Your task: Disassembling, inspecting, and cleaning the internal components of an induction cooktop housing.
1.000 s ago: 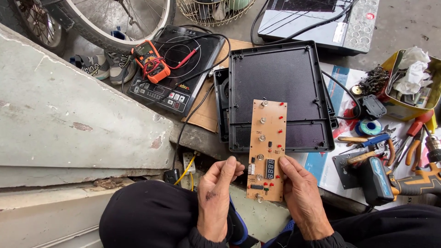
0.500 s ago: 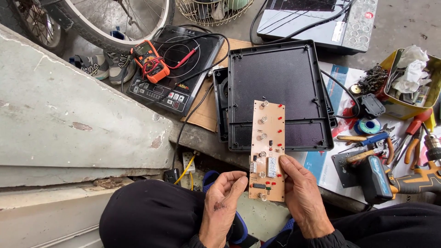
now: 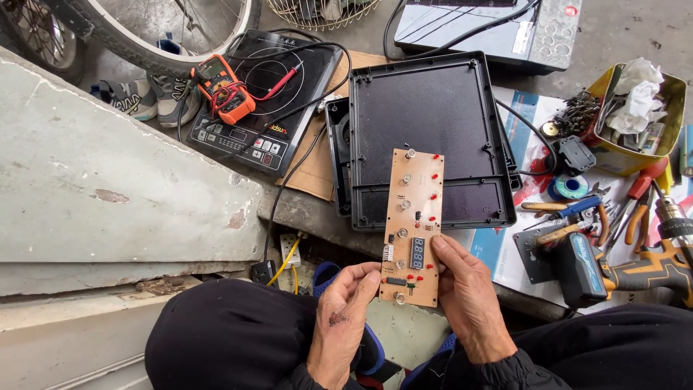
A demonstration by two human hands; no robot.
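Concrete floor, grey and gritty, carries a spread of repair gear below a person sitting with dark trousers at the bottom of the view. Held upright over the lap is a long tan circuit board (image 3: 412, 227) with a small dark digit display, red lamps and round buttons along its length. The right hand (image 3: 468, 296) grips its lower right edge, thumb laid on the face beside the display. The left hand (image 3: 345, 303) touches the lower left corner with curled fingertips, palm turned up and loosely cupped, not clamped around it.

Just behind the board's upper end lies a black plastic cooker housing (image 3: 426, 130), flat on its open base. To its left rests a black induction cooker (image 3: 263, 108) with an orange multimeter (image 3: 224, 90) and red probe on its glass. A grey cooker (image 3: 491, 29) sits at the top edge. To the right lie pliers (image 3: 570, 213), a cordless drill (image 3: 635, 263) and a yellow tin (image 3: 639, 115) stuffed with rags. A bicycle wheel (image 3: 155, 36) stands at upper left above a grey slab (image 3: 108, 180).
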